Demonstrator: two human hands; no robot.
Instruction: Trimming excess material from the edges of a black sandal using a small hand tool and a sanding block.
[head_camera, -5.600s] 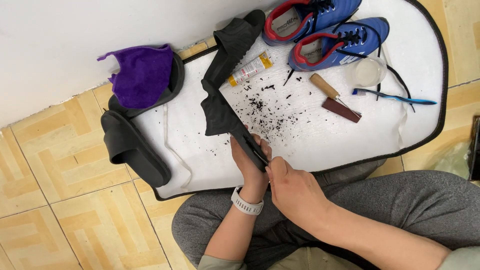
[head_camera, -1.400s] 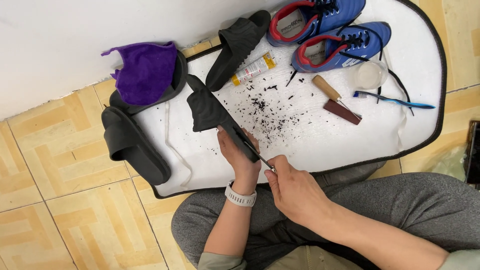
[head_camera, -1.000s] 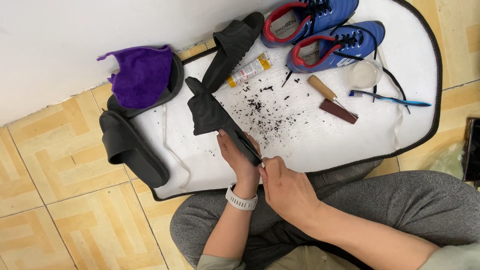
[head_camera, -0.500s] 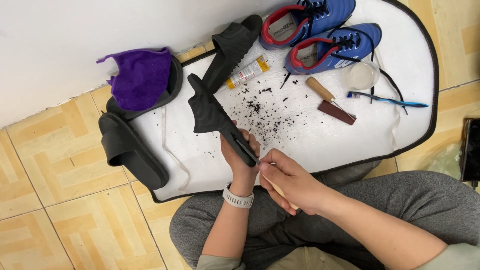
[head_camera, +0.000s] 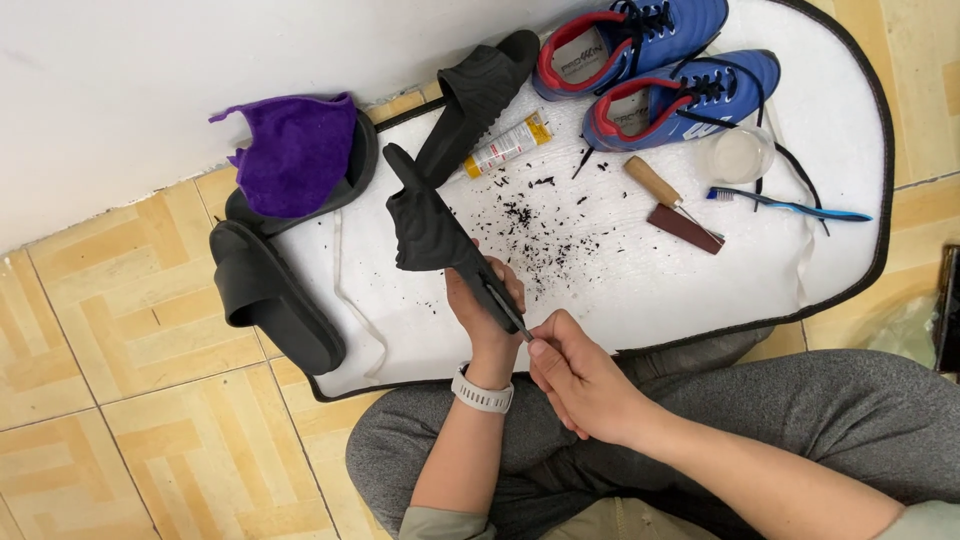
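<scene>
Black rubber sandal (head_camera: 432, 225) held up over the white mat (head_camera: 400, 310), heel end clenched in the left hand (head_camera: 487, 305). Right hand (head_camera: 580, 385) pinched shut on a thin tool, too small to identify, tip at the sole edge just beside the left fingers (head_camera: 510, 290). Likely risks: a slip driving the tip into those fingers, or gouging the sole. Black crumbs (head_camera: 540, 225) scattered on the mat, able to spread onto the tiles.

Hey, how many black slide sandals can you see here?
4: one in the left hand, one by the blue shoes, one under the purple cloth, one at the mat's left edge. None seems hidden.
</scene>
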